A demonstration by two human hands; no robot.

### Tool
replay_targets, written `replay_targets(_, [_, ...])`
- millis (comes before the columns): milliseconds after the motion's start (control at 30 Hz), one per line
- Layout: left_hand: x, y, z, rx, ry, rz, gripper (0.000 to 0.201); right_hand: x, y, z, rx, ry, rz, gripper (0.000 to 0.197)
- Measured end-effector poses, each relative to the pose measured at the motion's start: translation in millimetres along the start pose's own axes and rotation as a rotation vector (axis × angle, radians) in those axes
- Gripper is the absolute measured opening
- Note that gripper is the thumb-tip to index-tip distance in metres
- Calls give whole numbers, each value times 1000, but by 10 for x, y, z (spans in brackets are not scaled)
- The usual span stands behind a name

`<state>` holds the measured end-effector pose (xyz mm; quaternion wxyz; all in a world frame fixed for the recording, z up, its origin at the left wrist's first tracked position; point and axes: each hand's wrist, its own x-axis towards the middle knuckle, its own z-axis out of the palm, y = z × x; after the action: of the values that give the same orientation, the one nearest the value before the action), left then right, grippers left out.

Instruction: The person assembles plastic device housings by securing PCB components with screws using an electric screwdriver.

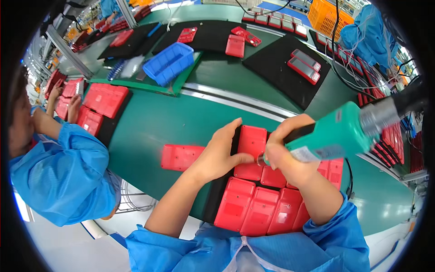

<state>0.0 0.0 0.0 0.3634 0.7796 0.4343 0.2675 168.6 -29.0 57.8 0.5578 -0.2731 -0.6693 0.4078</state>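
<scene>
Red housing: lying just right of the left fingers, at the far left corner of a close-set group; the left thumb is reaching across it.
Left hand: we are seeing its fingers lying close together and pointing away from the body along the housing's left side, the thumb spreading off toward the driver tip.
Green power driver: lying tilted in the right fingers, its nose pointing down-left toward the left thumb; we are unable to tell whether the bit is touching the housing.
Right hand: its fingers are curling around the driver's front end, gripping it.
Front row of red housings: lying nearer the body than both hands' fingers, edges close together.
Black pad: showing along the group's left side, below the left fingers.
Single red housing: lying left of the left fingers, partly passing behind the hand.
Green tabletop: spreading left of and beyond the left fingers.
Blue bin: standing well beyond the left fingers, to their left.
Black mat: lying beyond the right fingers, bearing two red-framed devices.
Co-worker: sitting well left of our left fingers, blue sleeves showing, hands near other red housings.
</scene>
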Motion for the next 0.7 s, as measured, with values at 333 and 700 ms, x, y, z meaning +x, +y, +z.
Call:
replay_targets(333, [241, 152, 10, 315, -125, -66, 56, 154, -538, -314, 343, 472, -307, 28])
replay_targets(700, [-60, 300, 4, -550, 339, -150, 35, 93, -690, -780, 250, 467, -290, 34])
